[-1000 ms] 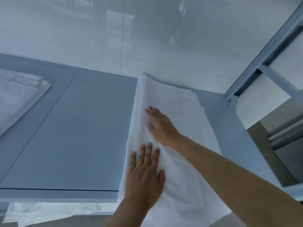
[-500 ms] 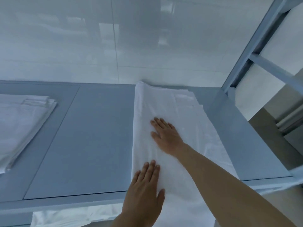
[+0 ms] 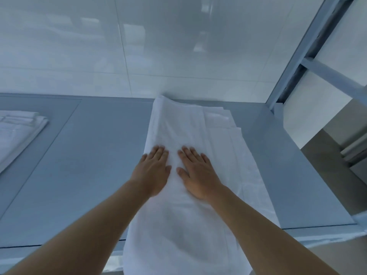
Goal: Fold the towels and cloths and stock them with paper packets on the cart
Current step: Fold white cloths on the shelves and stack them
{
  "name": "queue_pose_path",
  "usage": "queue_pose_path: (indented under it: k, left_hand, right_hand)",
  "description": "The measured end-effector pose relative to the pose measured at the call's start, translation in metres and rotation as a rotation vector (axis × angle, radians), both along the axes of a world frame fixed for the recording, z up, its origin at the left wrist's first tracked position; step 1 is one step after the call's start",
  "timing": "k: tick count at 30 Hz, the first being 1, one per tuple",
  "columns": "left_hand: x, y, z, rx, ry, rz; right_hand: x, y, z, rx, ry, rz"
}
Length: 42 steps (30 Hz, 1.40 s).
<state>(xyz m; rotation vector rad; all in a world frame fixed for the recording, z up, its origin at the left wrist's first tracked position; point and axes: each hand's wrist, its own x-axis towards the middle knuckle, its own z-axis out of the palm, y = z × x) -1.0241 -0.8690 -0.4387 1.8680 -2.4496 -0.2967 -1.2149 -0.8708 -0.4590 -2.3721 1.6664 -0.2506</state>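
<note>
The white towel (image 3: 198, 139) lies as a long strip running near to far, its near end hanging over the tabletop (image 3: 95, 155) edge. Left hand (image 3: 154, 174) and right hand (image 3: 195, 175) rest side by side mid-strip, fingers (image 3: 188, 153) flat and spread, gripping nothing. Folding probably means bringing one end lengthwise; both hands are equally close. Far left sits a folded stack (image 3: 17, 132).

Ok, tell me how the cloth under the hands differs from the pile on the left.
The cloth lies in one long strip, its near end hanging over the table edge; the pile is a compact folded stack lying on the table, partly out of frame. Both hands, left hand and right hand, press flat on the cloth; nothing touches the pile. Both are white fabric.
</note>
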Motion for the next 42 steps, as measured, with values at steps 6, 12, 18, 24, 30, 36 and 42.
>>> queue_pose_path:
  k: [6, 12, 18, 24, 30, 36, 42]
  left_hand:
    - [-0.006, 0.031, -0.025, -0.103, 0.145, 0.035]
    - [-0.011, 0.043, -0.025, -0.135, 0.126, -0.003]
    - [-0.012, 0.046, -0.028, -0.211, 0.114, -0.024]
    - [-0.009, 0.043, -0.027, -0.187, 0.275, -0.015]
    - [-0.007, 0.044, -0.030, -0.151, 0.374, 0.102]
    - [-0.008, 0.046, -0.030, -0.126, 0.281, 0.091]
    - [-0.011, 0.043, -0.031, -0.125, 0.238, 0.093]
  right_hand:
    - [-0.012, 0.036, 0.000, 0.012, 0.000, 0.019]
    - [-0.014, 0.047, 0.010, 0.045, -0.020, 0.004]
    - [0.009, -0.022, 0.027, 0.098, -0.287, 0.049]
    - [0.059, -0.110, 0.014, 0.148, -0.075, 0.025]
    - [0.097, -0.160, 0.005, 0.128, 0.094, -0.060]
    - [0.095, -0.188, 0.001, 0.126, 0.086, -0.075]
    - [0.089, -0.219, -0.002, 0.084, 0.096, -0.069]
